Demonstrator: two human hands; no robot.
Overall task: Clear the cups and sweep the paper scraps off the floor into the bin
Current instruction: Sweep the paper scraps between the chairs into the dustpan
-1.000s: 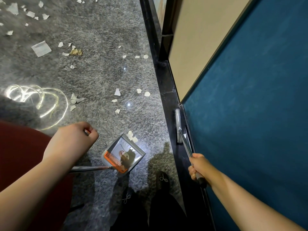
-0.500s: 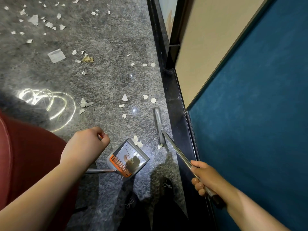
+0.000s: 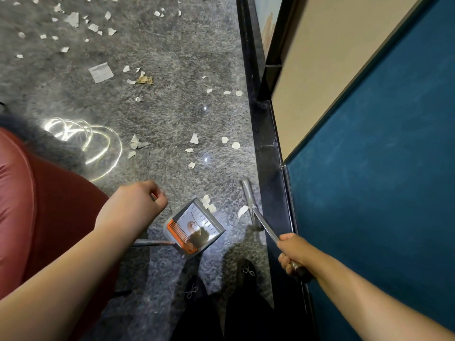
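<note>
**Broom head set beside a scrap at the dustpan's mouth**

While the left hand (image 3: pixel 138 205) curls in a fist round the top of the dustpan's handle, the dustpan (image 3: pixel 194 227) sits on the grey speckled floor (image 3: pixel 172 114) just ahead of the person's dark shoes (image 3: pixel 246 269). It is a grey tray with an orange comb along its near edge and a glossy inner face. Two or three white paper scraps (image 3: pixel 206 203) lie at its far lip. The right hand (image 3: pixel 293 254) grips the broom's metal shaft, fingers wrapped round it; the narrow grey broom head (image 3: pixel 248 195) rests on the floor near the black skirting (image 3: pixel 268 148), with one white scrap just beside it. More torn scraps, small and irregular, with a few round discs, lie scattered further out.
</note>
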